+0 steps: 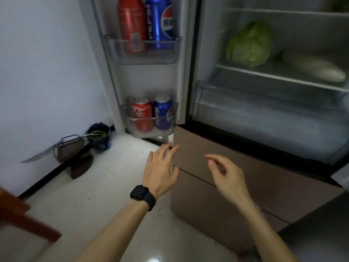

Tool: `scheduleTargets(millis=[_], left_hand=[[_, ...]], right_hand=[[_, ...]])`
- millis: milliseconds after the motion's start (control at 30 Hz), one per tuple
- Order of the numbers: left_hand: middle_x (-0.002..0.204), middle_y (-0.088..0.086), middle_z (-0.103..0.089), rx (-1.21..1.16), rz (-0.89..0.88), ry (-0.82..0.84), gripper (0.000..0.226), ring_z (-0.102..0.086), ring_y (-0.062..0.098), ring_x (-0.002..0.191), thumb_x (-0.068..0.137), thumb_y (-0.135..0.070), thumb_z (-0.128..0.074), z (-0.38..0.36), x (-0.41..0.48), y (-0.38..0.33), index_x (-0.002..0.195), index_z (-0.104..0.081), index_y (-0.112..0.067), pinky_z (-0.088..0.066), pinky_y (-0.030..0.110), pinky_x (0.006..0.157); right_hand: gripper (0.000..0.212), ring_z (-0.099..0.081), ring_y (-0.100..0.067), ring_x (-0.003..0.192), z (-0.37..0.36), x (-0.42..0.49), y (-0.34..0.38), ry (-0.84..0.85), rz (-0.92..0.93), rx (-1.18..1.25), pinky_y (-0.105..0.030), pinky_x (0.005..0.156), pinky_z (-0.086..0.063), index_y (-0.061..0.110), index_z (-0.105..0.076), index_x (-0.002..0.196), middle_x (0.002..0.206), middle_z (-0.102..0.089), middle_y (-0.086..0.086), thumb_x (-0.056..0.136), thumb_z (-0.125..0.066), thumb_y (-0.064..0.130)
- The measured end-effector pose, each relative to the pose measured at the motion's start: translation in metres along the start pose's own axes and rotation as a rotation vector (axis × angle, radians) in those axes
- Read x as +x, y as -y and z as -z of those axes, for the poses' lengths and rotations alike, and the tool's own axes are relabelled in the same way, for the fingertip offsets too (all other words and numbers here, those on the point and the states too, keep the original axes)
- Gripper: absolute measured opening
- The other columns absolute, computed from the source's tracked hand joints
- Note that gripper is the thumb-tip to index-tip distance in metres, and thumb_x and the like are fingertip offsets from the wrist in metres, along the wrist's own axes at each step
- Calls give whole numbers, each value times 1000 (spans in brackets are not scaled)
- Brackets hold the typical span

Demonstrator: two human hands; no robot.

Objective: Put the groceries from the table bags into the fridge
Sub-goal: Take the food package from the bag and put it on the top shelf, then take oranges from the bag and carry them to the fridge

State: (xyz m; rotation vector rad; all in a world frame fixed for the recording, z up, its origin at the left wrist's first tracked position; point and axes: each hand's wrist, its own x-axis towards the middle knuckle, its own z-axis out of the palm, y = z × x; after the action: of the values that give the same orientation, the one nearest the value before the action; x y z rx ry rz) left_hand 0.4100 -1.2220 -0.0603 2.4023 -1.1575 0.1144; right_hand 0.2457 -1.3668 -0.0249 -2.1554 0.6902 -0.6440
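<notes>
A: What was the biggest thing there?

B: The fridge. Its door stood open. No bags were in sight.

A: What was on the shelf?

B: A lettuce, with a long white radish just beside it. I think the lettuce was light and soft. You would cup it from under with both hands, not squeeze it. The radish looked heavier and stiff, so you could take it round the middle.

A: And in the door?

B: Two tall cans up high, one red and one blue. Two short cans sat low, one red and one blue. Cans are hard, smooth and maybe slippery when cold. I would hold one round its side.

A: What did the hands hold?

B: Nothing. The left hand was spread wide, fingers near the fridge corner. It wore a watch and a ring. The right hand was loose and half curled, in front of the brown drawers.
</notes>
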Motion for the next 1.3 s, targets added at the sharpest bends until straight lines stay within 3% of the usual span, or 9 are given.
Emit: scheduleTargets(millis=[100,267,500,667,833,1067,1300], left_hand=[[157,-2,-36,74,104,29,59,-25,20,147,93,-39,-49,26,-65,68,150,-34,-35,-24,48,118],[152,-5,-43,157,307,37,51,-36,24,140,94,-40,-49,91,-187,177,144,-42,-39,-30,42,114],[149,-4,-47,203,619,-69,48,-38,20,138,95,-37,-52,201,-351,296,143,-47,-36,-27,41,115],[150,-4,-46,223,755,-135,48,-37,19,139,94,-36,-52,258,-418,352,142,-47,-36,-27,40,115],[150,-5,-45,200,864,-178,48,-35,18,141,95,-37,-52,282,-456,413,143,-45,-38,-28,40,117],[150,-4,-45,227,941,-178,50,-36,18,139,96,-37,-52,307,-442,516,145,-43,-34,-28,39,115],[147,-5,-47,295,980,-92,49,-39,18,138,95,-39,-50,342,-402,619,144,-42,-37,-30,44,114]], right_hand=[[26,-50,-6,120,-65,-31,30,129,138,-165,-17,99,-32,36,-68,122,127,-60,18,101,-53,33],[34,-43,-16,131,-175,-89,99,307,290,-315,-31,111,-31,36,-63,132,139,-57,12,102,-48,41],[40,-34,-14,142,-320,-181,218,545,457,-304,-34,116,-29,38,-54,140,147,-51,14,103,-42,47],[42,-30,-14,144,-393,-221,292,651,568,-286,-35,117,-30,38,-51,143,149,-48,15,103,-42,47],[41,-34,-15,143,-457,-230,339,698,654,-281,-34,116,-31,38,-53,142,148,-50,14,102,-45,47],[40,-42,-17,137,-558,-189,393,715,762,-235,-35,113,-36,35,-58,137,143,-56,11,99,-50,43],[42,-42,-16,135,-653,-130,446,791,717,-166,-32,111,-34,31,-54,139,144,-54,9,99,-53,41]])
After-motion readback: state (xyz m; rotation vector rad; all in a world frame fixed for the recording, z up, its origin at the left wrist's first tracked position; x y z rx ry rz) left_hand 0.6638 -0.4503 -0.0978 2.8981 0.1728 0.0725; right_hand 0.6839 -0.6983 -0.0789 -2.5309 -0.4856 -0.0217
